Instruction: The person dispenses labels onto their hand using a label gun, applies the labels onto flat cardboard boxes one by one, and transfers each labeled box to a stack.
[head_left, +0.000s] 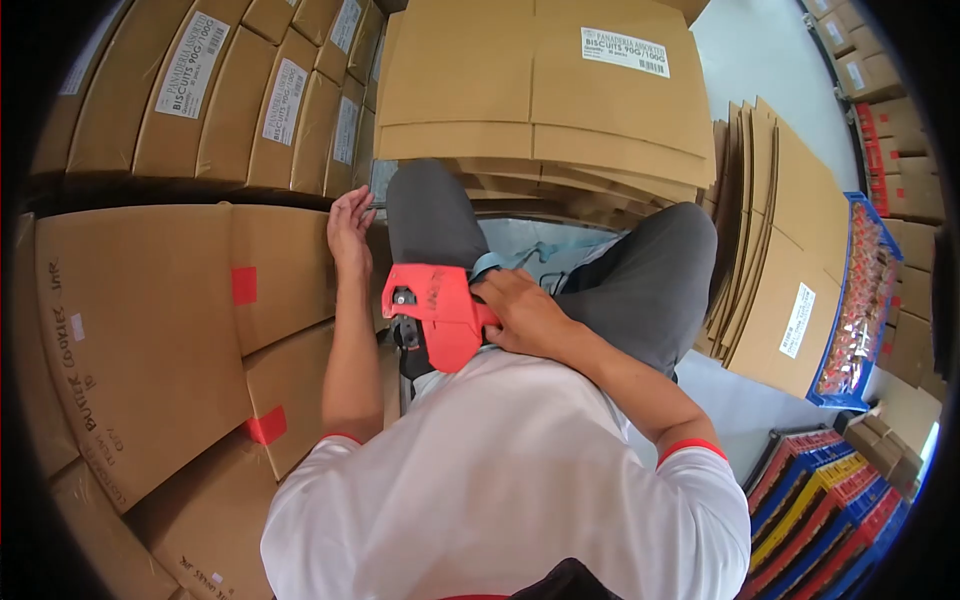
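Note:
My right hand [525,312] is closed around the handle of a red label gun [437,315]. The gun lies over my lap, its dark metal mechanism facing left, with handwriting on its red body. A light blue strap or band [487,263] shows beside the gun near my right fingers. My left hand [350,232] is raised beside my left knee, fingers apart and slightly bent, with nothing visible in it. It is close to the stacked cartons [285,270] on the left; I cannot tell whether it touches them.
Flattened cardboard boxes [455,65] are stacked in front of my knees. More flat cardboard [790,290] leans at the right, beside a blue crate [856,375] of small wrapped packs. Labelled biscuit cartons [225,120] rise at upper left. Colourful stacked crates [825,510] stand lower right.

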